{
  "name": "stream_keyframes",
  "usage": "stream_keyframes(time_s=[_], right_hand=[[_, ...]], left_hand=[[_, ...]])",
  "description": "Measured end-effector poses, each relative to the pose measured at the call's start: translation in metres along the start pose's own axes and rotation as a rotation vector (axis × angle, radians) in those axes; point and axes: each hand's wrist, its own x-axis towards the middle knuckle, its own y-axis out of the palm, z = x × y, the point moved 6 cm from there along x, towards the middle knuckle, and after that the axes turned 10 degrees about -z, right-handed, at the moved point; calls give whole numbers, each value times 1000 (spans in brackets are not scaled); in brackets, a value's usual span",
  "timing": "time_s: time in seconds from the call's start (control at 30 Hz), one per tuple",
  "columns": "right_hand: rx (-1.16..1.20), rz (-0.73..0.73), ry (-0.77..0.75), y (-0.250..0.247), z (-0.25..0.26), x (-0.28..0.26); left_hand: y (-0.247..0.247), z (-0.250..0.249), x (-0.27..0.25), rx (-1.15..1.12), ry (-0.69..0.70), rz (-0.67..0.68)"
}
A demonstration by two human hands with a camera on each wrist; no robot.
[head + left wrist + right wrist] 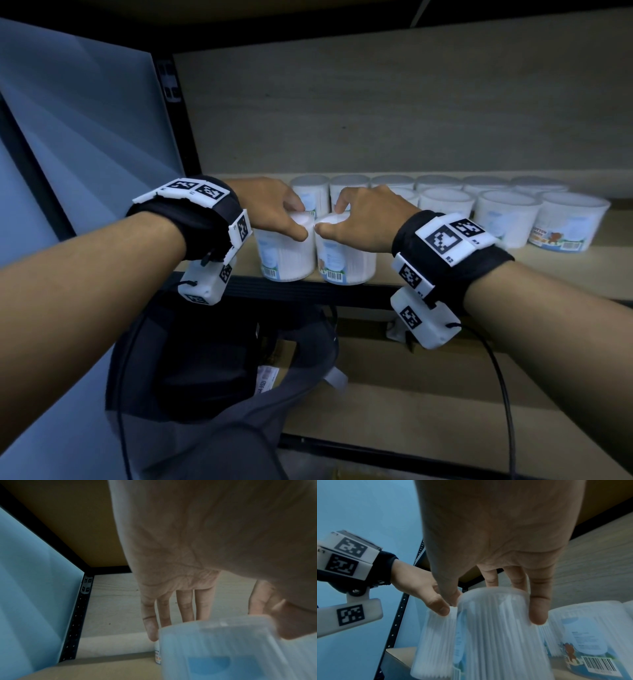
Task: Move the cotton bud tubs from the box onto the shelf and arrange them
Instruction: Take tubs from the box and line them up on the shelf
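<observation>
Two clear cotton bud tubs stand side by side at the front edge of the shelf (445, 270). My left hand (299, 221) grips the left tub (287, 253) from above, thumb in front and fingers behind its lid. My right hand (330, 217) holds the right tub (346, 260) the same way. In the left wrist view the fingers (152, 628) reach down behind the blurred tub (223, 649). The right wrist view shows the right tub (493, 628) between thumb and fingers, and the left tub (435, 642) touching it.
Two rows of several tubs (445, 198) stand along the back and right of the shelf. The black shelf post (171, 113) and a pale wall panel (68, 137) lie to the left. Below are dark clothing (222, 359), cardboard (394, 404) and a cable (503, 377).
</observation>
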Motion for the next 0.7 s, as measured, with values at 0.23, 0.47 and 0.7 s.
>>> stream_keyframes(time_s=[0.23, 0.47, 0.7], right_hand=[[-23, 31, -19, 2, -1, -1], [-68, -8, -32, -1, 1, -4], [-16, -113, -117, -19, 13, -11]], left_hand=[[2, 3, 1, -22, -29, 14], [9, 10, 2, -30, -56, 0], [-2, 3, 2, 15, 51, -40]])
